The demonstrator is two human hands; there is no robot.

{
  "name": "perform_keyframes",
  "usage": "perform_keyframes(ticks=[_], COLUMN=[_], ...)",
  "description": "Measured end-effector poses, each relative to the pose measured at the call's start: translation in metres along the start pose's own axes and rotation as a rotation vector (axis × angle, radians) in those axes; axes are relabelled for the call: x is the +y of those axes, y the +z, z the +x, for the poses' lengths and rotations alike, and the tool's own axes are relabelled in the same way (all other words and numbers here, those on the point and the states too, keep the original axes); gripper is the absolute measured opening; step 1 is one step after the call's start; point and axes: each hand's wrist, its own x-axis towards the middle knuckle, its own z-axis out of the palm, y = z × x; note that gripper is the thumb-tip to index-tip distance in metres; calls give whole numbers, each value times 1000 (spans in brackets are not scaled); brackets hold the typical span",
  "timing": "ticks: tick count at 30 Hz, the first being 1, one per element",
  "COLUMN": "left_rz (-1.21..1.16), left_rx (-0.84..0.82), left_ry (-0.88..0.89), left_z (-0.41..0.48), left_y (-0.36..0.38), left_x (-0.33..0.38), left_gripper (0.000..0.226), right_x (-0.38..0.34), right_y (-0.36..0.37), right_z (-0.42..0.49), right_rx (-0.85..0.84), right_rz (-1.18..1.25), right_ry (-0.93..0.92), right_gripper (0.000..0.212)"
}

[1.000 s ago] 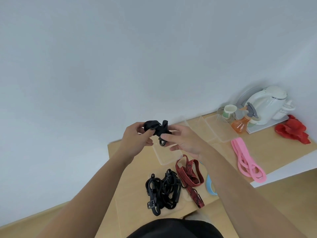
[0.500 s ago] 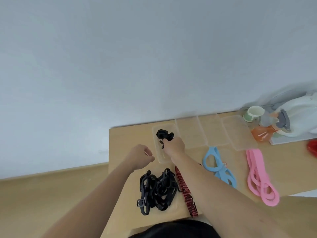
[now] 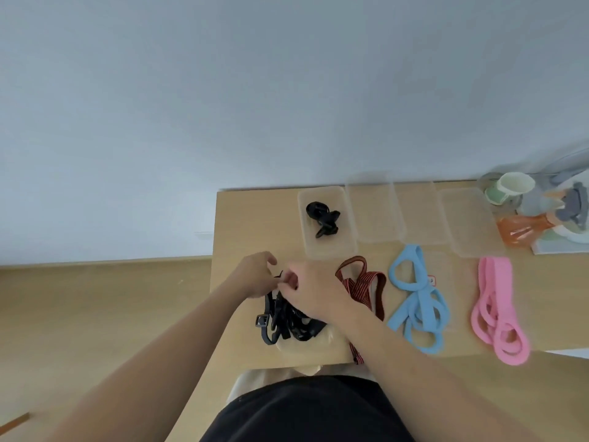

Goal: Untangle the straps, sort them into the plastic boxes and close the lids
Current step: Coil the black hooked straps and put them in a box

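1. The landmark is the leftmost plastic box (image 3: 328, 223), open and standing near the back edge of the wooden tabletop (image 3: 242, 224).
2. A rolled-up black strap (image 3: 323, 216) lies inside that box.
3. To the right of the box, a row of clear boxes or lids (image 3: 424, 215) runs along the back of the tabletop; they are too transparent to tell which is which.
4. In front of the box, toward the person, sits a tangle of black straps (image 3: 287, 323) with buckles.
5. The left hand (image 3: 255, 277) is at the far edge of that tangle, fingers curled and pinching a black strap end.
6. The right hand (image 3: 310, 290) meets it from the right, fingertips closed on the same black strap, palm lying over the tangle.
7. Just right of the right hand, in front of the box, lies a red-and-black striped strap (image 3: 360, 283), partly hidden under the right forearm.
8. Further right of that lies a light blue strap (image 3: 417, 301) in loops.
9. A pink strap (image 3: 497, 307) lies furthest right, reaching the front edge of the tabletop.
10. Well to the right of the box, in the back corner, stand a cup (image 3: 510, 188) and an orange spray bottle (image 3: 529, 229), both blurred.
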Motion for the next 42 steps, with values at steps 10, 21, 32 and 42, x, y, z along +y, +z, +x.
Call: perform_keyframes(ticks=[10, 21, 32, 42], left_rz=[-362, -684, -990, -1069], left_rx=[-249, -187, -305, -505], left_ry=[-74, 17, 172, 359], left_z=[-36, -43, -63, -75], left_y=[14, -4, -41, -75], left_x=[-47, -45, -9, 48], left_gripper=[51, 31, 26, 33], right_x=[2, 24, 22, -19], right_y=[86, 89, 64, 27], right_z=[-22, -35, -33, -39], right_rx=[67, 494, 435, 386], right_rz=[-426, -441, -183, 308], right_ry=[152, 164, 273, 109], right_gripper=[39, 57, 33, 10])
